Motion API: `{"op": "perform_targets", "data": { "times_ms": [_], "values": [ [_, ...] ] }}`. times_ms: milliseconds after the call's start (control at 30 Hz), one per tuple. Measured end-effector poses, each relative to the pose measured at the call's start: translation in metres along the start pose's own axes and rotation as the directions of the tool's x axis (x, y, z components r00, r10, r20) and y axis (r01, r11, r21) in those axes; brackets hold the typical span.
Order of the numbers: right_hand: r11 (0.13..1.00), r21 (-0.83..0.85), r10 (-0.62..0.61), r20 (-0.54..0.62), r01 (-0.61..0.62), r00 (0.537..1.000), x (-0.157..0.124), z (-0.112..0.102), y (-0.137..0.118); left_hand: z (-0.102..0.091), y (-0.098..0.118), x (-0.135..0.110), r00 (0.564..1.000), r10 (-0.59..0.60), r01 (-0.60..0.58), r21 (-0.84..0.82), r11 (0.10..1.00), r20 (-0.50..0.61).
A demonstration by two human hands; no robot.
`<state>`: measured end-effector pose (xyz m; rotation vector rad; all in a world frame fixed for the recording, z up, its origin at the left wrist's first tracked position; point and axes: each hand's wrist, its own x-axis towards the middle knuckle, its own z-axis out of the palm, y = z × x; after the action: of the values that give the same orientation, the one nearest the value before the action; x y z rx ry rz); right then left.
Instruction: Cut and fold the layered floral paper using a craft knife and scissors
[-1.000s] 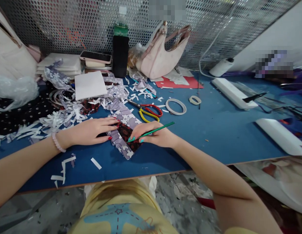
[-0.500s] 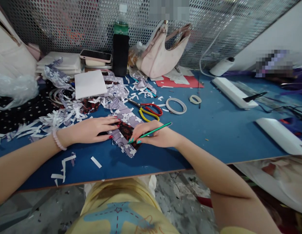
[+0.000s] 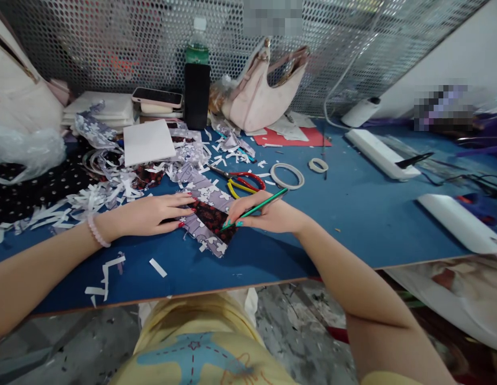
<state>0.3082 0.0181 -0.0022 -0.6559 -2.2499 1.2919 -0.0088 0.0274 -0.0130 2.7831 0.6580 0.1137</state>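
My left hand point(image 3: 154, 215) lies flat with its fingers stretched over the left side of a strip of purple fabric point(image 3: 212, 193) with white flowers. Between the strip's purple edges runs a dark, red-patterned piece point(image 3: 211, 218). In my right hand point(image 3: 268, 214) is a slim green pencil-like stick point(image 3: 261, 206), pinched between thumb and fingers. Its tip points down at the right end of the dark piece; I cannot tell whether it touches. Just beyond the strip lie scissors point(image 3: 245, 184) with one red and one yellow handle.
White paper scraps point(image 3: 100, 195) litter the left side. Two tape rolls point(image 3: 287, 176) lie right of the scissors. A white pad point(image 3: 149, 143), a pink handbag point(image 3: 268, 99), a bottle point(image 3: 197, 51) and a dark upright phone-like slab point(image 3: 196, 96) stand farther back. White power strips point(image 3: 380, 154) lie right.
My right hand has shifted slightly right and away from me. The green stick's tip has moved from the near purple edge to the dark piece. My left hand stays put.
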Motion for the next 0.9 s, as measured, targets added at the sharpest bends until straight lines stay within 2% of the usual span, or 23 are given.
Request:
{"op": "perform_targets", "data": {
  "times_ms": [133,300,433,567,900],
  "values": [
    [1.0,0.017,-0.027,-0.004,0.027,1.0,-0.003,0.0,-0.002,0.001,0.0,-0.001,1.0,-0.017,0.017,-0.013,1.0,-0.009],
    [0.992,0.095,-0.084,-0.046,0.088,0.995,-0.003,0.001,0.002,0.002,-0.002,-0.001,0.999,0.022,-0.022,-0.003,1.0,-0.026],
    [0.989,0.098,-0.112,-0.005,0.112,0.994,0.0,0.007,0.003,0.0,-0.002,-0.001,0.999,0.033,-0.033,0.019,0.999,-0.021],
    [0.993,0.067,-0.101,0.013,0.1,0.995,0.003,0.01,0.004,-0.001,-0.002,-0.001,0.999,0.04,-0.04,0.028,0.999,-0.014],
    [0.997,0.05,-0.063,0.006,0.062,0.998,-0.002,0.0,0.009,-0.001,0.0,-0.001,0.998,0.046,-0.045,0.03,0.999,-0.037]
  ]
}}
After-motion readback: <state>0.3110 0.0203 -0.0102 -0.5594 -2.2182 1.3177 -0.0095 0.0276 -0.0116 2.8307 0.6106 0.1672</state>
